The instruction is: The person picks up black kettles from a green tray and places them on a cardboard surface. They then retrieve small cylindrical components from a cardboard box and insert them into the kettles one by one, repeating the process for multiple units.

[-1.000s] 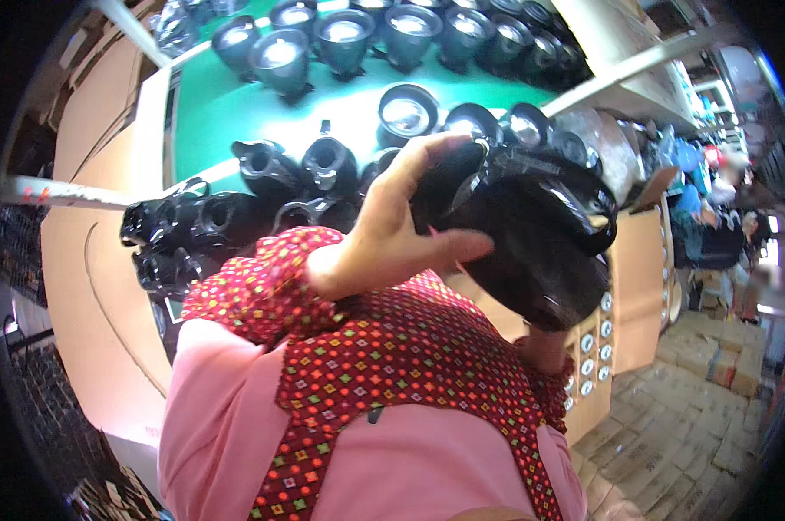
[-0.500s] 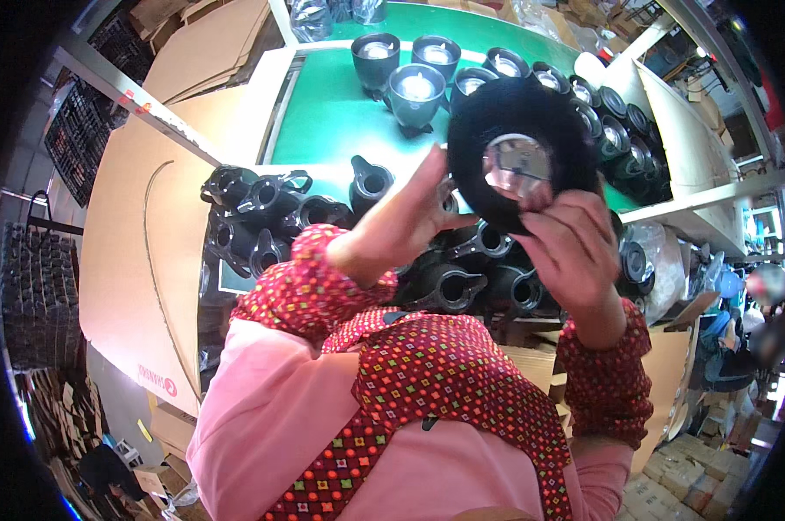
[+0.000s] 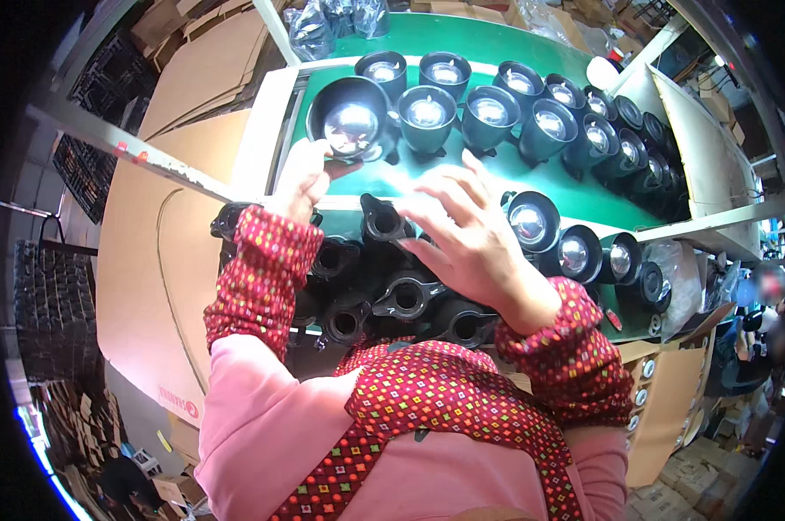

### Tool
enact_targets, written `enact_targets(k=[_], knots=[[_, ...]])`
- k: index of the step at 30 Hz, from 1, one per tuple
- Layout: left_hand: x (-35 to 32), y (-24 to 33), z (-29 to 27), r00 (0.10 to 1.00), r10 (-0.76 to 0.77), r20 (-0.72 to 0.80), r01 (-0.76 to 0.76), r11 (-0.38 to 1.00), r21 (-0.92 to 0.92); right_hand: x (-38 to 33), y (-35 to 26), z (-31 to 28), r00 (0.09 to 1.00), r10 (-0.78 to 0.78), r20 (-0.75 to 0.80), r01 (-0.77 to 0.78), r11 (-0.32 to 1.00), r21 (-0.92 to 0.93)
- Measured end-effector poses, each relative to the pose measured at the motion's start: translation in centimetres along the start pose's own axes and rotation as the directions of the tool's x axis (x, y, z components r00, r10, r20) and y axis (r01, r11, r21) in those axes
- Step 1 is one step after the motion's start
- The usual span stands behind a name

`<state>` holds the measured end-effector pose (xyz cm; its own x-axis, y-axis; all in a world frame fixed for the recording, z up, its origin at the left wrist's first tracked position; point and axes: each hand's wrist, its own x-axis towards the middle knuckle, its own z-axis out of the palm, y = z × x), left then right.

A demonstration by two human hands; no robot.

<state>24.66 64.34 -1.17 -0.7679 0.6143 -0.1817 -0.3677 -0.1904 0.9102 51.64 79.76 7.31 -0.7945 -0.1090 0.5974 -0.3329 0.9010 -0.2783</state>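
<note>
My left hand [image 3: 304,180] is closed on the lower part of a black cup-shaped vessel [image 3: 326,102] with a silvery inside. It tilts toward me at the left end of the green tabletop [image 3: 392,178], beside other upright vessels. My right hand [image 3: 462,221] is raised over the near edge with its fingers apart and nothing in them. Below and around that hand lie black spouted jug parts [image 3: 405,296], each with a round opening. One spouted part [image 3: 382,219] stands between my two hands.
Rows of similar silver-lined black vessels [image 3: 490,108] fill the back and right of the tabletop. More vessels [image 3: 575,252] stand at the near right. A pale metal frame [image 3: 180,169] borders the left, with large cardboard sheets [image 3: 149,286] beyond. Clear plastic bags [image 3: 310,30] sit at the far left.
The black round piece my right hand held up close is gone from it; that hand has moved left and opened. My left hand has moved left and now grips a vessel at the tabletop.
</note>
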Motion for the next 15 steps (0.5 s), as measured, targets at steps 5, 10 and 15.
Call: enact_targets(k=[5, 10, 15], knots=[[8.9, -4.4, -5.3, 0.973, -0.086, -0.213, 0.059, 0.989, -0.134, -9.8, -1.9, -2.2, 0.972, 0.231, 0.048, -0.23, 0.973, -0.012], [12.7, -6.5, -9.3, 0.988, 0.153, -0.012, -0.105, 0.732, 0.673, -21.8, -6.0, -5.4, 0.74, 0.671, -0.055, -0.673, 0.738, -0.045], [13.1, -4.4, -8.4, 0.862, 0.243, 0.445, -0.334, -0.386, 0.86, -33.7, -12.8, -5.8, 0.338, 0.897, -0.286, -0.932, 0.361, 0.031]])
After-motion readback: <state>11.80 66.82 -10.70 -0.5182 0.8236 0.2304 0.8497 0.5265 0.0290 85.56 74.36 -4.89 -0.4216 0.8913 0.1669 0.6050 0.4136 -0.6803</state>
